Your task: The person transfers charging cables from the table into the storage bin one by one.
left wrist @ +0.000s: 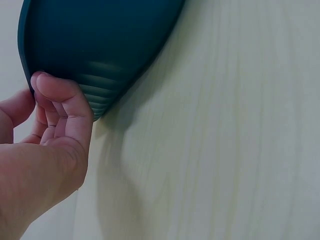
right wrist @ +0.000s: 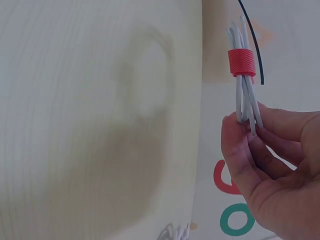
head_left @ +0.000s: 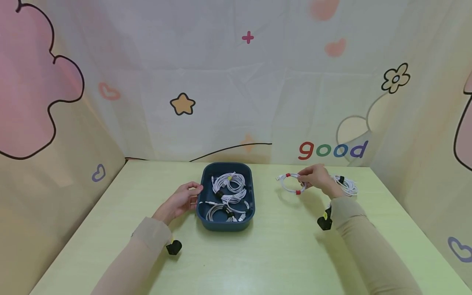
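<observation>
A dark blue plastic box (head_left: 225, 226) stands on the table with coiled white cables (head_left: 230, 184) and a greyish cable coil (head_left: 217, 211) inside, some bound by black ties. My left hand (head_left: 181, 199) grips the box's left rim, its curled fingers against the ribbed outer wall (left wrist: 107, 75) in the left wrist view. To the right of the box, my right hand (head_left: 318, 179) pinches a coiled white cable (head_left: 283, 184) held above the tabletop. Red straps (right wrist: 242, 62) bind that coil, seen edge-on in the right wrist view.
Another white cable coil (head_left: 348, 187) with a black tie lies on the table behind the right wrist. The pale wooden table (head_left: 280, 254) ends at a printed curtain (head_left: 221, 123), and side curtains hang at left and right.
</observation>
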`<state>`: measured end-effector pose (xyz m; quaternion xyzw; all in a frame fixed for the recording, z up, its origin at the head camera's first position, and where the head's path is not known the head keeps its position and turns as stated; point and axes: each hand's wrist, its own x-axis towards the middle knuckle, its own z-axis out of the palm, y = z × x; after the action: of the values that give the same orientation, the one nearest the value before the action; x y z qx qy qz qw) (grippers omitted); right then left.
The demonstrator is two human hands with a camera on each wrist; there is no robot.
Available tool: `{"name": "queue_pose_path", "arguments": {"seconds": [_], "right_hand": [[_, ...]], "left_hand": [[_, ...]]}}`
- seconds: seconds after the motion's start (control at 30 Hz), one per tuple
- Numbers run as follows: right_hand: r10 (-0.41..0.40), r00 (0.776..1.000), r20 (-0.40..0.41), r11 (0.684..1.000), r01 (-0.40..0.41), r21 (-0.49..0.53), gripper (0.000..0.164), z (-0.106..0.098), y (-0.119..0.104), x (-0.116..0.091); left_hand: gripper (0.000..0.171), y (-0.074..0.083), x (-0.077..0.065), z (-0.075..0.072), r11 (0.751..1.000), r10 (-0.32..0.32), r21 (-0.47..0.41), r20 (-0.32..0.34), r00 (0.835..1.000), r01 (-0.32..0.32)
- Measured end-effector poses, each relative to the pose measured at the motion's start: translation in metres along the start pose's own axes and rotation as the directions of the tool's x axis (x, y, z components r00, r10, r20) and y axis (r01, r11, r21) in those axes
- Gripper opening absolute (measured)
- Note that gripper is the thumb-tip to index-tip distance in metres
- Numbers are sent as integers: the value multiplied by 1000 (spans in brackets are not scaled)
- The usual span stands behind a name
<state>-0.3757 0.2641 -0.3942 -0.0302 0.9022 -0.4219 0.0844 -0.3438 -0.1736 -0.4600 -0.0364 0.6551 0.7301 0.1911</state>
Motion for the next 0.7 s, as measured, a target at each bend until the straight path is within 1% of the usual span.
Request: {"name": "queue_pose_path", "arguments": {"seconds": [0.33,0.47,0.57,0.7], "right_hand": [[-22,1000,2,999,22,29,31,12,-16,4],[-17,1000,6,1000,17,14,31,15,-23,4],[-27,1000,5,1000,27,7,31,17,-28,5],[-47,999,0,999,47,23,29,21,-34,8]], "left_hand": [[20,-3,0,1,1000,0,2,-4,1000,0],[21,-3,-1,1,1000,5,-1,-2,1000,-5],[16,-2,-1,2,1000,10,-6,0,1000,-10],[10,-1,-2,1,1000,13,-14,2,1000,-13]]}}
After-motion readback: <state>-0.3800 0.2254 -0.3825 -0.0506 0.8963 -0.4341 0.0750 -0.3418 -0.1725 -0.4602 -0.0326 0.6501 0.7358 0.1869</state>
